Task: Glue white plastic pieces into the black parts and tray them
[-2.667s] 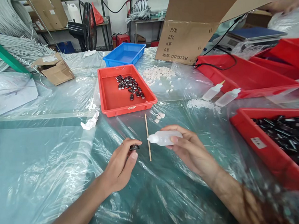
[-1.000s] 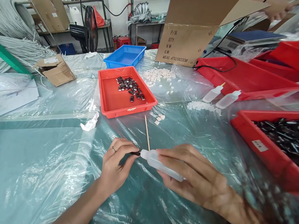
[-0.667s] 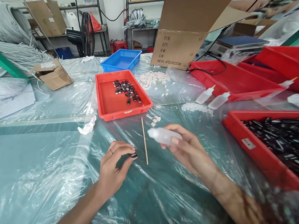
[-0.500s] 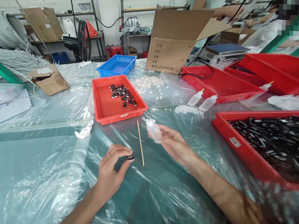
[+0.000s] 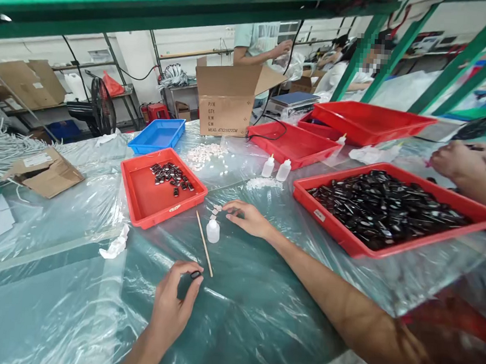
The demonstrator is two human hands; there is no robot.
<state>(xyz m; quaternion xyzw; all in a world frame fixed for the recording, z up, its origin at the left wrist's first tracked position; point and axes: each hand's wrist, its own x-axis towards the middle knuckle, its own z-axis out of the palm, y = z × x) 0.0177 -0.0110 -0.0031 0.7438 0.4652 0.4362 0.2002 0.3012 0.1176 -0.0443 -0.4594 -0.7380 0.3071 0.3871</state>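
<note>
My left hand (image 5: 172, 304) pinches a small black part (image 5: 195, 274) between thumb and fingers, low over the plastic-covered table. A small squeeze bottle (image 5: 212, 230) stands upright on the table beside a thin wooden stick (image 5: 204, 244). My right hand (image 5: 246, 217) reaches past the bottle, its fingertips at a few small white pieces (image 5: 215, 209); whether it grips one I cannot make out. Just beyond lies a red tray (image 5: 143, 198) with several black parts.
A large red tray (image 5: 338, 234) full of black parts sits at right, another person's hand (image 5: 454, 161) beyond it. Two more bottles (image 5: 275, 168), white piles, a blue tray (image 5: 157, 137), a cardboard box (image 5: 225, 101) and more red trays lie farther back. A crumpled tissue (image 5: 115, 246) lies at left.
The right hand has set the squeeze bottle down upright and reached to the white pieces. The view has tilted up. The left hand keeps its pinch on the black part.
</note>
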